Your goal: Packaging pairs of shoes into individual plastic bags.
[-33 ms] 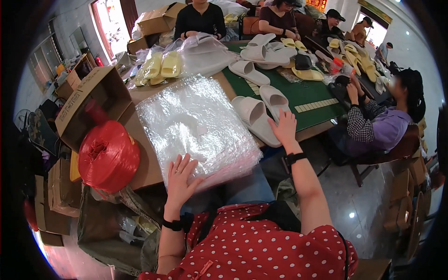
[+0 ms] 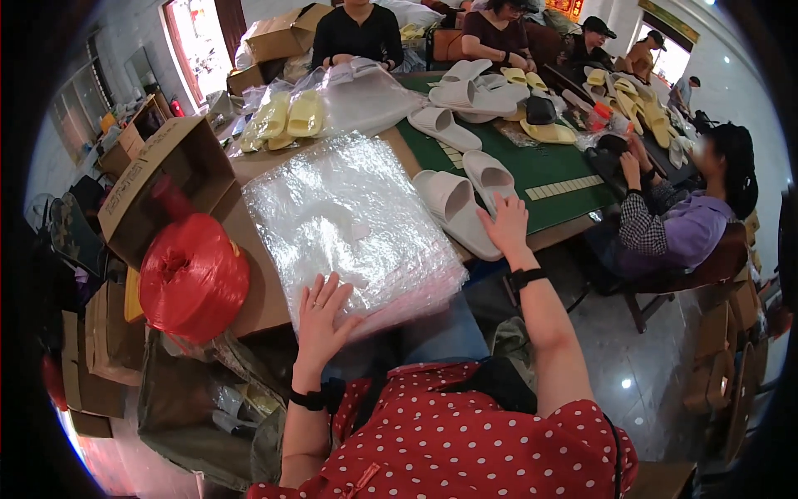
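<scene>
My left hand (image 2: 323, 320) lies with spread fingers on the near left corner of a stack of clear plastic bags (image 2: 349, 224). To the right, my right hand (image 2: 507, 224) rests on the near ends of a pair of pale grey slippers, its fingers stretched out and not wrapped round them. One slipper (image 2: 449, 200) lies on the left, against the bags' right edge; the other slipper (image 2: 486, 173) lies beside it, partly covered by my fingers. Another grey slipper (image 2: 443, 127) sits just beyond the pair on the green table top (image 2: 555, 170).
A big roll of red plastic twine (image 2: 195, 279) stands left of the bags, before an open cardboard box (image 2: 166, 187). Bagged yellow slippers (image 2: 287, 116) lie at the far left. More slippers (image 2: 474, 96) are heaped farther back. A person in purple (image 2: 686, 224) sits at the right; others work behind.
</scene>
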Demonstrator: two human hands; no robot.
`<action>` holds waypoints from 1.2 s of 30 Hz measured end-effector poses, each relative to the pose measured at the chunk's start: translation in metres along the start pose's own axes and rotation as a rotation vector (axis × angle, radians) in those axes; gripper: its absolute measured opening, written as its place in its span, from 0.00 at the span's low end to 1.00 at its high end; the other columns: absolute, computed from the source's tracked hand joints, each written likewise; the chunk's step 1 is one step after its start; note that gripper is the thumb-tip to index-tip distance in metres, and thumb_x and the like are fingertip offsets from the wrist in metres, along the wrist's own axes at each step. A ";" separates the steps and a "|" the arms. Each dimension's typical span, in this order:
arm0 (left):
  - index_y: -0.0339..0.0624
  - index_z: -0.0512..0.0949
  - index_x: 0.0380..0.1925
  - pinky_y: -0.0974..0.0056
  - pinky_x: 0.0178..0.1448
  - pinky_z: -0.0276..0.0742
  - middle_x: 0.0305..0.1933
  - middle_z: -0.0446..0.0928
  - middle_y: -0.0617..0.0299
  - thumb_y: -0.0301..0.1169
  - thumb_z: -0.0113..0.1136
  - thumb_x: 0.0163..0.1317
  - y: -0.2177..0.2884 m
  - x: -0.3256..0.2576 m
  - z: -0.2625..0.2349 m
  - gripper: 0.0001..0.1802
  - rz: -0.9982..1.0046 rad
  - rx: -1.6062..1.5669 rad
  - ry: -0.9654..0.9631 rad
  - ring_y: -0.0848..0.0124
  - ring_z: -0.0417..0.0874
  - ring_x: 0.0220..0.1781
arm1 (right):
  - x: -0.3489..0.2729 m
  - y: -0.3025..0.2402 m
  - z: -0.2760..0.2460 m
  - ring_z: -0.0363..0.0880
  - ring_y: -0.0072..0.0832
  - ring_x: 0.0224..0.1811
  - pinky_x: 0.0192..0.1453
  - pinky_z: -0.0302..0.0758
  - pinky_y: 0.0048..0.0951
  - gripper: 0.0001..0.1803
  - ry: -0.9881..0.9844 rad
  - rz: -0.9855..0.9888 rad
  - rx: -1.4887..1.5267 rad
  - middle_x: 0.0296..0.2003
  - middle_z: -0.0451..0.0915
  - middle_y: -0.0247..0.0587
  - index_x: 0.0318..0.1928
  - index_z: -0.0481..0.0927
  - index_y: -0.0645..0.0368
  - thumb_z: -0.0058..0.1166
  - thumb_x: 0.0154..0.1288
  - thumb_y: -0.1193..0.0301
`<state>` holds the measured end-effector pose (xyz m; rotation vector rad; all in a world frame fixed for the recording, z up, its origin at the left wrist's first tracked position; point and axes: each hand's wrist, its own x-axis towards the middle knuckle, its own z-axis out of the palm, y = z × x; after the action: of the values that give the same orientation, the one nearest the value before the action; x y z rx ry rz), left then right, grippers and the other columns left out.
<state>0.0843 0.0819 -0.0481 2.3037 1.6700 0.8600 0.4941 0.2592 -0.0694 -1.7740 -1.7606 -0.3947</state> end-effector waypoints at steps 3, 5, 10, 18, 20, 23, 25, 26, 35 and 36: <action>0.50 0.78 0.62 0.43 0.81 0.46 0.75 0.67 0.56 0.44 0.71 0.56 0.000 -0.001 0.000 0.33 0.000 0.009 0.013 0.51 0.60 0.79 | 0.009 0.002 0.004 0.72 0.47 0.53 0.55 0.69 0.50 0.29 -0.048 -0.123 -0.017 0.48 0.74 0.49 0.57 0.79 0.58 0.60 0.64 0.50; 0.50 0.78 0.62 0.43 0.81 0.46 0.75 0.67 0.56 0.44 0.71 0.56 -0.001 -0.002 -0.001 0.33 -0.009 0.009 0.017 0.52 0.60 0.79 | 0.015 -0.001 0.002 0.74 0.47 0.53 0.55 0.70 0.50 0.30 -0.145 -0.105 -0.008 0.48 0.75 0.48 0.56 0.80 0.57 0.61 0.63 0.48; 0.51 0.77 0.63 0.43 0.81 0.46 0.75 0.67 0.56 0.45 0.70 0.57 0.000 -0.001 -0.003 0.33 -0.016 -0.012 -0.011 0.52 0.59 0.80 | 0.040 -0.004 0.006 0.76 0.50 0.53 0.55 0.72 0.48 0.31 -0.201 -0.125 0.059 0.48 0.77 0.48 0.54 0.80 0.59 0.62 0.62 0.47; 0.50 0.78 0.62 0.43 0.81 0.46 0.75 0.67 0.56 0.44 0.71 0.57 0.000 -0.002 -0.002 0.32 -0.018 -0.012 -0.003 0.52 0.59 0.80 | 0.057 -0.013 0.015 0.82 0.53 0.38 0.44 0.77 0.47 0.17 -0.174 -0.030 0.422 0.31 0.83 0.53 0.38 0.82 0.65 0.63 0.63 0.60; 0.49 0.78 0.62 0.43 0.81 0.45 0.75 0.67 0.55 0.44 0.70 0.57 -0.001 -0.003 -0.003 0.32 -0.022 -0.015 -0.007 0.52 0.59 0.80 | 0.049 -0.016 0.011 0.82 0.52 0.35 0.41 0.76 0.46 0.16 -0.134 0.005 0.442 0.30 0.82 0.52 0.37 0.82 0.65 0.63 0.64 0.62; 0.49 0.78 0.62 0.43 0.81 0.45 0.75 0.67 0.54 0.44 0.70 0.57 -0.002 -0.002 -0.002 0.31 -0.022 -0.028 -0.006 0.51 0.59 0.80 | 0.049 -0.019 -0.002 0.81 0.48 0.30 0.37 0.75 0.43 0.13 -0.016 0.075 0.508 0.26 0.81 0.51 0.37 0.81 0.65 0.62 0.65 0.65; 0.50 0.78 0.62 0.43 0.81 0.47 0.74 0.68 0.55 0.48 0.68 0.59 -0.002 -0.004 -0.002 0.32 0.007 0.004 0.005 0.51 0.60 0.79 | 0.053 -0.036 -0.030 0.80 0.42 0.27 0.34 0.74 0.38 0.12 0.061 0.160 0.561 0.25 0.80 0.49 0.36 0.79 0.65 0.61 0.67 0.67; 0.50 0.78 0.62 0.43 0.81 0.47 0.74 0.68 0.55 0.48 0.68 0.59 -0.002 -0.004 -0.003 0.32 0.000 0.004 0.004 0.51 0.60 0.79 | 0.054 -0.050 -0.047 0.80 0.42 0.27 0.34 0.74 0.38 0.12 0.054 0.159 0.562 0.25 0.80 0.49 0.36 0.79 0.65 0.61 0.67 0.67; 0.48 0.79 0.59 0.43 0.80 0.50 0.71 0.71 0.52 0.45 0.70 0.56 -0.005 -0.001 -0.001 0.31 0.029 0.005 0.045 0.48 0.63 0.76 | -0.020 -0.222 -0.090 0.77 0.58 0.36 0.40 0.72 0.50 0.11 -0.147 -0.187 0.847 0.32 0.78 0.59 0.36 0.72 0.66 0.56 0.66 0.70; 0.47 0.79 0.59 0.43 0.79 0.52 0.69 0.73 0.52 0.45 0.71 0.54 -0.008 0.000 -0.001 0.31 0.045 -0.045 0.033 0.48 0.65 0.74 | -0.034 -0.236 -0.079 0.77 0.59 0.38 0.42 0.73 0.51 0.11 -0.252 -0.210 0.874 0.33 0.77 0.61 0.38 0.72 0.67 0.55 0.67 0.69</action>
<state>0.0770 0.0843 -0.0513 2.3182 1.6000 0.9403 0.2767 0.1704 0.0198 -1.0391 -1.8744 0.4873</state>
